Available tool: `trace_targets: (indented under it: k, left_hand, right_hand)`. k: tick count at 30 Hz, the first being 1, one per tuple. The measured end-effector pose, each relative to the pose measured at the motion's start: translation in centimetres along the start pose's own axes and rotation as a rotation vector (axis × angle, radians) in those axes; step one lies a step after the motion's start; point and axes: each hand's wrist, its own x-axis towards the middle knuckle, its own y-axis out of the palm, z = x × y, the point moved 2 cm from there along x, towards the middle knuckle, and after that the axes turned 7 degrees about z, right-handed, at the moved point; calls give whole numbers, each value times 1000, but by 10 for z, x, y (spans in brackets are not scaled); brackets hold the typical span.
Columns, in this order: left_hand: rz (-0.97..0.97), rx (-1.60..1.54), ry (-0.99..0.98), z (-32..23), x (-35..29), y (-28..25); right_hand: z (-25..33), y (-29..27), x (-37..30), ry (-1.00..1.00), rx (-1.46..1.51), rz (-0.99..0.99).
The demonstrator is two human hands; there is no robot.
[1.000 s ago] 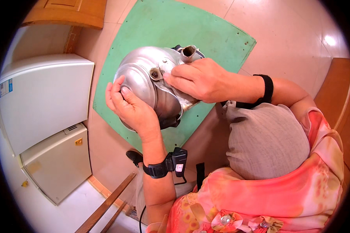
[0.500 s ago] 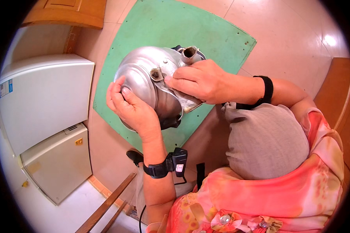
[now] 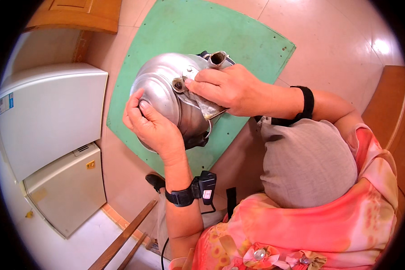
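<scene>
A silver metal kettle (image 3: 159, 67) lies tilted on a low green board (image 3: 184, 27), its open spout (image 3: 218, 58) facing up with a dark inside. My left hand (image 3: 155, 123) curls around the kettle's rounded left end, thumb and fingers pressed on the metal. My right hand (image 3: 229, 90) pinches a folded grey piece (image 3: 208, 107), cloth-like and worn, against the kettle beside a small metal bracket (image 3: 179, 84) below the spout. Part of this piece is hidden under the fingers. A black handle part (image 3: 197, 142) shows at the kettle's lower side.
At the left stands a white two-door fridge (image 3: 54, 112). Wooden furniture (image 3: 76, 13) is at the upper left, and another wooden piece (image 3: 387, 103) at the right edge. Wooden bars (image 3: 126, 234) stand low near my left arm. My knee (image 3: 308, 162) is close on the right.
My right hand has shifted slightly left and up along the kettle, and the grey piece has moved with it. My left hand stays in place on the kettle.
</scene>
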Motion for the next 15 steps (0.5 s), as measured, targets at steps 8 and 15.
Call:
trace_targets:
  k: [8, 15]
  left_hand:
    - [6, 19, 14, 0, 0, -1]
    - [-3, 15, 23, -1, 0, -2]
  right_hand:
    - [1, 1, 3, -3, 2, 25]
    - [1, -1, 1, -98, 69, -50]
